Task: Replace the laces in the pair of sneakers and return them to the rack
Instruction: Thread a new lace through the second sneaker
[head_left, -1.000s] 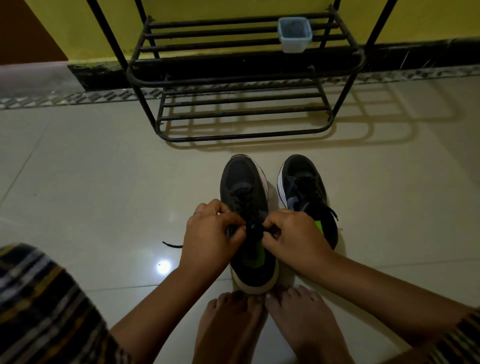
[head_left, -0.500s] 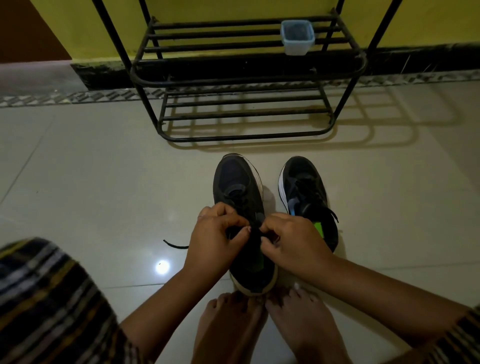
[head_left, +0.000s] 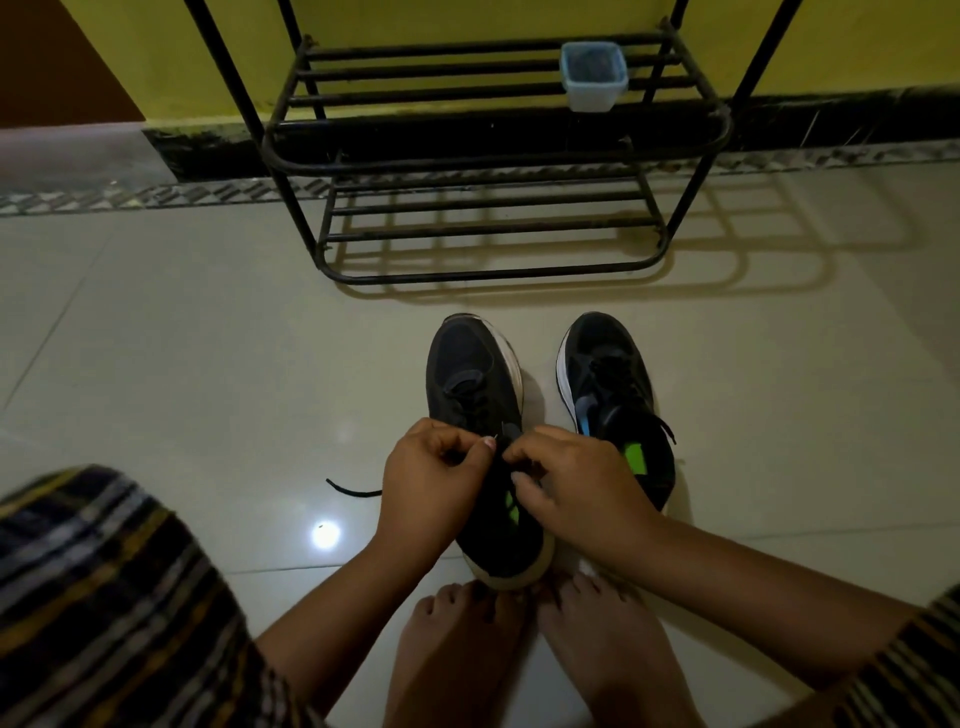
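- Sneakers, a black pair with pale soles, stand side by side on the glossy cream tiled floor (head_left: 156, 364), toes toward the rack; the left sneaker (head_left: 470, 384) has its heel just before the person's bare feet (head_left: 457, 649).
- Left hand (head_left: 431, 483) and right hand (head_left: 576, 483) meet over that sneaker's tongue, fingers curled, each pinching the black lace (head_left: 501, 441).
- One loose lace end (head_left: 353, 489) trails on the floor left of the left hand.
- Right sneaker (head_left: 613, 395), laced, with a green insole showing, stands apart from both hands.
- Beyond, a black metal two-shelf rack (head_left: 493, 161) stands against the yellow wall (head_left: 441, 21), a small pale-blue plastic tub (head_left: 594, 78) on its upper shelf.
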